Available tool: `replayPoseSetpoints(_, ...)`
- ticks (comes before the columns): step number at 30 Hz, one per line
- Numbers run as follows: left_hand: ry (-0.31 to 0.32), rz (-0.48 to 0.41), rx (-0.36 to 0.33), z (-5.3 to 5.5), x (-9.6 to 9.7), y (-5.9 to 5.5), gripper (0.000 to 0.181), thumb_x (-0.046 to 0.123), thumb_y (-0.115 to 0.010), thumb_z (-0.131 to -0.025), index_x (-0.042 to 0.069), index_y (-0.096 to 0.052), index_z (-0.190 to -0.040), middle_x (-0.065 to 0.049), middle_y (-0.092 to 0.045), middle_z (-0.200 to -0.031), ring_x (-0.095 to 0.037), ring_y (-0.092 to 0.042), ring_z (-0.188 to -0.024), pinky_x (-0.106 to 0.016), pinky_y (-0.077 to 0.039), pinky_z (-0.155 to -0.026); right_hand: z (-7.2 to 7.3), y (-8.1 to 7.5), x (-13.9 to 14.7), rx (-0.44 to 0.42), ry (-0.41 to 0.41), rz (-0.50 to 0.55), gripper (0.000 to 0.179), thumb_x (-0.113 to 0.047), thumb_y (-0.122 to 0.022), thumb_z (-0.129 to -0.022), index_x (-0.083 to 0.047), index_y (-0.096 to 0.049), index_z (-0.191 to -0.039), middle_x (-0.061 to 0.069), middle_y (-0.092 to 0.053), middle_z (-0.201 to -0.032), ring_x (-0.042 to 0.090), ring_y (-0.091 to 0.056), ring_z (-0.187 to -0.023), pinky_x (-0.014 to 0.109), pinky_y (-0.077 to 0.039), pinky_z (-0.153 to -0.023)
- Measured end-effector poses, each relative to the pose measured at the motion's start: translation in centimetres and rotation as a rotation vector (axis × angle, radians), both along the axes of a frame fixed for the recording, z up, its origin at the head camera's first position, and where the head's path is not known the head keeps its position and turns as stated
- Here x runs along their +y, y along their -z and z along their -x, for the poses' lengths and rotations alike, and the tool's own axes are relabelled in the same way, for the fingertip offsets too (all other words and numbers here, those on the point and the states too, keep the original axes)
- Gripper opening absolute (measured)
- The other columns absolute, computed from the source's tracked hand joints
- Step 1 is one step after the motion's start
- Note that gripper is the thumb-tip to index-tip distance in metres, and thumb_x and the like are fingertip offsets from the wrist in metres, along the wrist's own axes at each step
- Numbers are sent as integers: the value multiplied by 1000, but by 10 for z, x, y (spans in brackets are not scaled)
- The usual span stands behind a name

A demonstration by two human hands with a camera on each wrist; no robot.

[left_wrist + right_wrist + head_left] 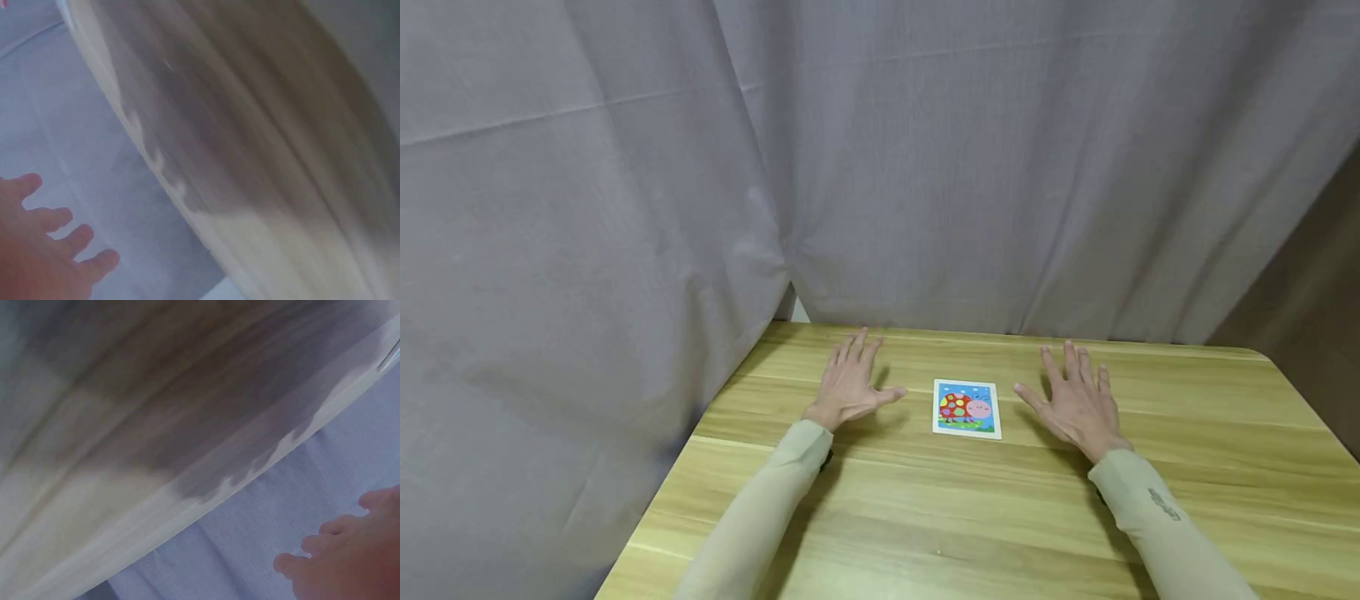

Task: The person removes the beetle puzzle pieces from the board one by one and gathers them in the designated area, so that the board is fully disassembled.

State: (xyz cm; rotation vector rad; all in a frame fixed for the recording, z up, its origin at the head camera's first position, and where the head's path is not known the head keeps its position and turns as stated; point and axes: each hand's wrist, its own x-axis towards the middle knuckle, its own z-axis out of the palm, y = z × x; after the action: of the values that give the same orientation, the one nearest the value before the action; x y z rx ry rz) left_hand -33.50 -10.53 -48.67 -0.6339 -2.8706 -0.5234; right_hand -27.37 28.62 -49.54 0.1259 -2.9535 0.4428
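A square picture with a white border (967, 409) lies flat on the wooden table, showing a spotted red ladybug with a pink face on a blue and green ground. To its left my left hand (852, 390) hovers over the wood, fingers spread and thumb pointing toward the picture. My right hand (1078, 406) mirrors it on the other side, its thumb tip near the picture's right edge. Neither hand holds anything. In the left wrist view the left hand's fingers (76, 240) show at the lower left; the right wrist view has the right hand's fingers (290, 565) at lower right.
The light wooden table (880, 517) has a rounded far right corner. Grey curtains (925, 167) hang behind its far edge and along its left side. A dark brown surface (1300, 308) stands at the right. Both hands cast shadows on the wood.
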Motion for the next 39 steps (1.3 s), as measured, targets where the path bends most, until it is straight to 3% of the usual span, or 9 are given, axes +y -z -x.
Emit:
replayPoseSetpoints(4, 20, -116, -48, -6, 13, -3, 106, 76, -68, -88, 14, -39, -168, -20, -37, -176, -46, -42, -158, -69, -36, -129, -6, -5, -1, -26, -15, 58, 101, -75, -39, -108, -4, -15, -175, 37, -4, -179, 63, -14, -163, 83, -11, -129)
replayPoseSetpoints(10, 52, -168, -95, -15, 32, -9, 92, 69, -75, -88, 13, -53, -158, -16, -55, -162, -39, -54, -147, -61, -48, -121, -11, -14, -13, -102, -60, 151, 95, -69, -40, -111, 1, -20, -172, 41, -23, -173, 67, -24, -156, 86, -20, -122)
replayPoseSetpoints(15, 93, -120, -146, -26, 54, -11, 83, 61, -79, -87, 14, -59, -152, -12, -59, -160, -36, -55, -149, -56, -43, -129, -11, -14, -26, -75, -130, 245, 67, -39, -63, -110, 5, -48, -158, 39, -52, -156, 60, -45, -146, 79, -29, -123)
replayPoseSetpoints(19, 108, -39, -175, -33, 74, -7, 80, 61, -79, -89, 18, -60, -154, -8, -58, -162, -33, -53, -153, -53, -41, -132, -8, -11, -36, -51, -170, 295, 47, -20, -71, -105, 5, -64, -143, 34, -68, -134, 52, -63, -126, 70, -47, -111)
replayPoseSetpoints(27, 168, 57, -178, -39, 103, -1, 47, 44, -83, -94, 22, -75, -135, -1, -65, -155, -24, -55, -146, -39, -50, -123, 0, -6, -45, -81, -169, 287, 32, -13, -75, -101, 5, -72, -127, 29, -73, -116, 44, -66, -110, 62, -53, -95)
replayPoseSetpoints(32, 226, 80, -218, -42, 117, 1, 50, 44, -85, -94, 25, -74, -138, 0, -61, -159, -22, -52, -149, -36, -52, -120, 2, -6, -47, -118, -176, 292, 30, -9, -77, -98, 7, -74, -123, 28, -72, -113, 41, -67, -107, 59, -55, -94)
replayPoseSetpoints(39, 288, 146, -269, -47, 124, 2, 51, 43, -85, -95, 31, -72, -143, 0, -52, -167, -22, -44, -156, -41, -55, -117, 4, -5, -47, -142, -195, 266, 27, -5, -77, -96, 9, -76, -119, 26, -72, -112, 38, -65, -105, 58, -55, -94)
